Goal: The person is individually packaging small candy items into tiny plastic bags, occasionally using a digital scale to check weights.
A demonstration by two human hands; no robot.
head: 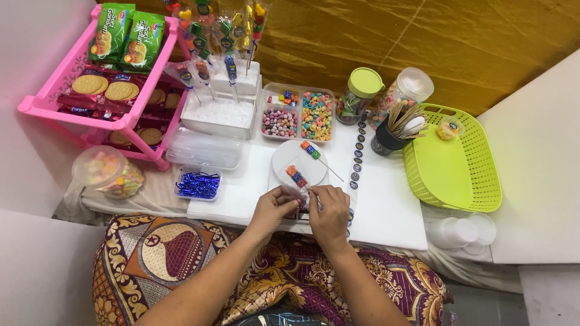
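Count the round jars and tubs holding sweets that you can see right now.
3: a green-lidded jar and a clear-lidded jar side by side behind the white board, and a round tub lying below the pink rack. Others may be hidden.

White tabletop, carrying a pink rack of biscuit packs, a divided candy tray, two jars, a green basket, a round plate, a tub of blue ties.

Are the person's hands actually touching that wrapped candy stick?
Touching. The head view shows the left hand and right hand both pinching the lower end of the wrapped candy stick, fingertips on its clear wrapper.
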